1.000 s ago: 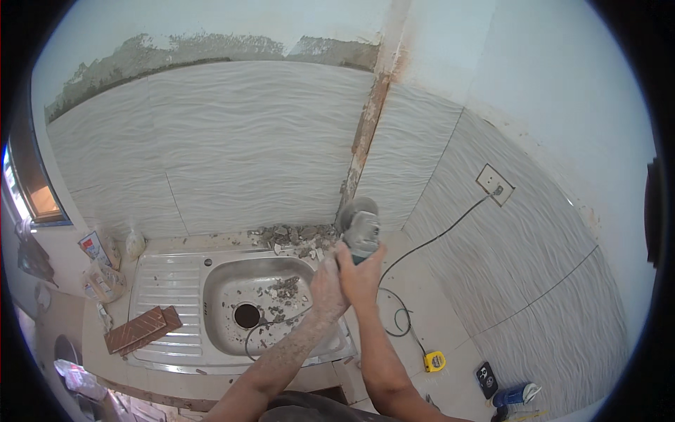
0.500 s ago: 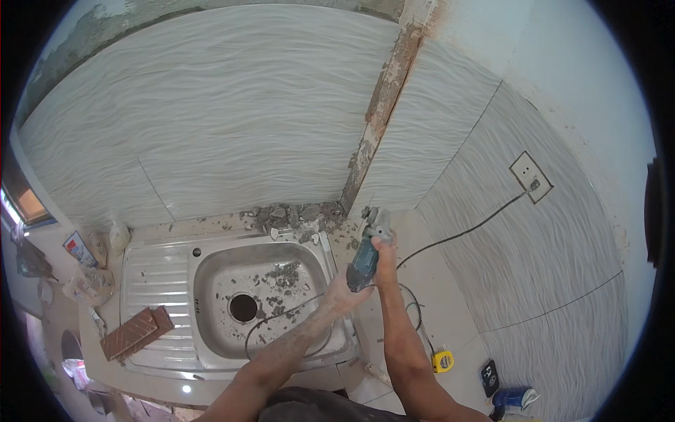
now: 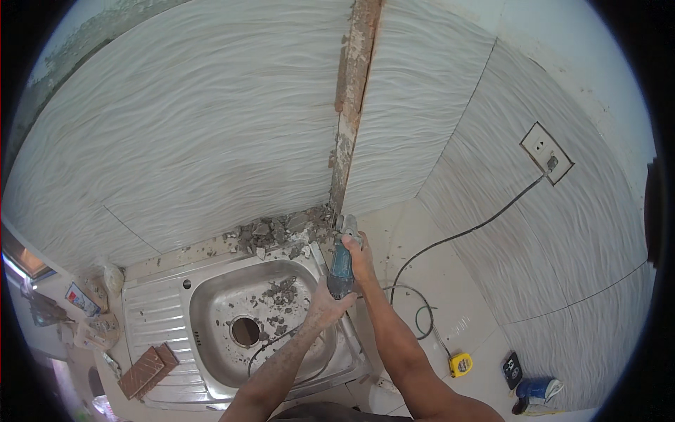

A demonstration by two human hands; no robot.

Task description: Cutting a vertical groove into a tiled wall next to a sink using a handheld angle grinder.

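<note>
Here's the grinder (image 3: 342, 263) at the foot of the wall channel (image 3: 346, 144), just beside the rubble (image 3: 263, 232), left hand (image 3: 328, 305) curled round its rear, right hand (image 3: 361, 263) wrapped near its head; firm grips and the cord (image 3: 481, 226) kept clear should serve best

Hidden and cut off

My blue-grey handheld angle grinder (image 3: 342, 264): cutting end too small to make out. My bare right hand (image 3: 361, 260): some fingers hidden. Rough brown vertical wall strip (image 3: 358, 60) cut off above; my bare arms (image 3: 399, 334), below.
</note>
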